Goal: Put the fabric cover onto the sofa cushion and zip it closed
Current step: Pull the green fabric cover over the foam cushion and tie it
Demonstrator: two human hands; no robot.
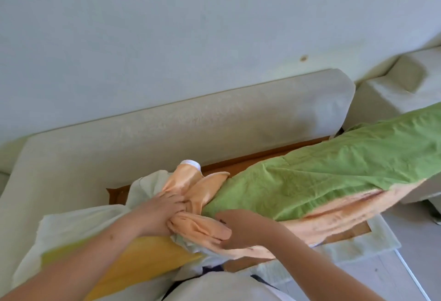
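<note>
Left hand: the left hand [160, 212] clenches a gathered bunch of the cover's peach underside, fingers curled into the folds
Right hand: the right hand [239, 230] grasps the rolled peach edge just below and to the right, fingers wrapped round it, thumb on top
Fabric cover: the green fabric cover [322, 181] stretches from the hands to the right over the sofa seat, wrinkled, its peach inner face [334, 207] showing along the near edge and bunched at the mouth
Sofa cushion: the yellow cushion [143, 262] lies at the lower left under the left forearm, wrapped in a whitish liner [71, 226], its end meeting the bunched cover mouth
Sofa: pale grey backrest [191, 119] behind, a brown wooden base [262, 158] bare beneath the cover
Zip: too hidden in the folds to tell
</note>
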